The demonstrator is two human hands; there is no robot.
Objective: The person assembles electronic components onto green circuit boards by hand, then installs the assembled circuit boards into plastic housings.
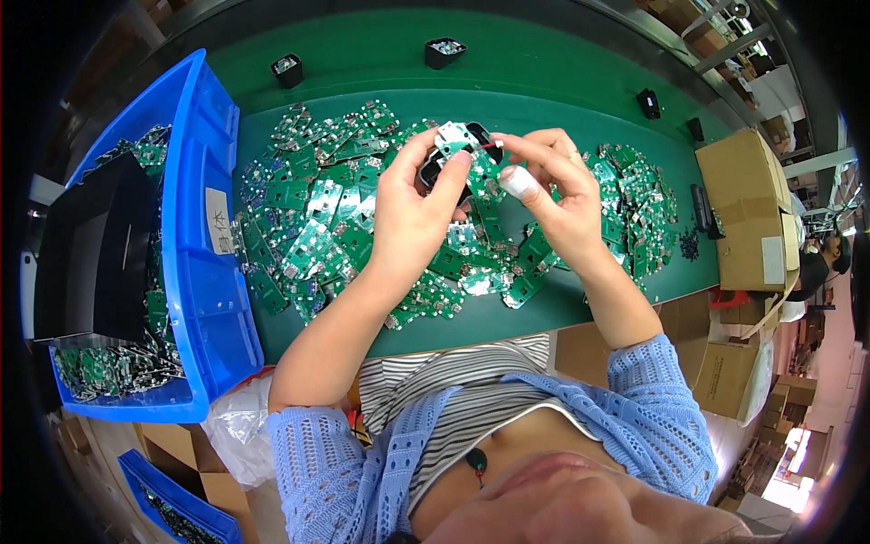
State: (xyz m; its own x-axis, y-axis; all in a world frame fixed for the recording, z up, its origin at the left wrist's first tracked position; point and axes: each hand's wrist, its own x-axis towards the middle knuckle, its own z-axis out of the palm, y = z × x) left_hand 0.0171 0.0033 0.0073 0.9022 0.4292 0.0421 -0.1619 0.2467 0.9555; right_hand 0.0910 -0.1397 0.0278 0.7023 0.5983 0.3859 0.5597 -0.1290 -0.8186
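My left hand (414, 213) is closed around a small green circuit board (453, 138) with a pale metal part and black plastic pieces (430, 172); its thumb presses on the near side. A short red and white piece (495, 144), perhaps a wire end, sticks out from the board's right side. My right hand (566, 195) is beside it, index fingertip at that piece. Its thumb, wrapped in white, stands apart from the index finger near the board's lower right. Under both hands lies a wide spread of loose green circuit boards (313, 249).
On the left stands a blue bin (204, 299) of boards with a black box (113, 249) on top. Small black cups (444, 56) stand at the back. More boards (634, 208) lie right, near small black parts (690, 245) and a cardboard box (748, 208).
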